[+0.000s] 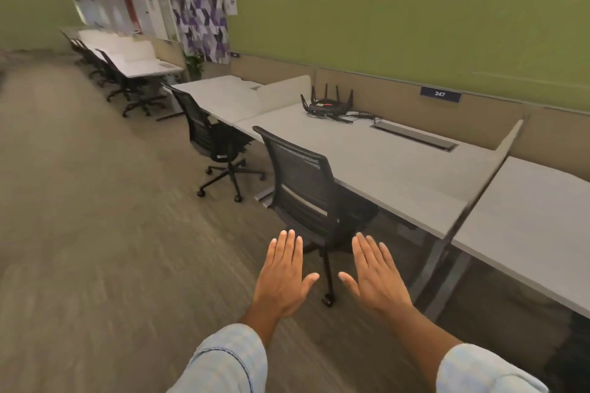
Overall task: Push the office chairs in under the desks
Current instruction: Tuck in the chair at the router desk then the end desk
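A black mesh office chair (300,182) stands right in front of me, its seat tucked partly under the grey desk (399,169). My left hand (284,274) and my right hand (376,274) are held out flat, palms down, fingers apart, a short way behind the chair's back and not touching it. A second black chair (207,134) stands further along at the neighbouring desk (223,96), its seat partly under the top. More black chairs (118,80) line the far desks.
A black router (329,105) with antennas and cables sits on the near desk, beside a cable tray slot (415,135). Low divider panels (507,140) separate the desks. A green wall runs behind them. Carpeted aisle (95,201) stretches to the left.
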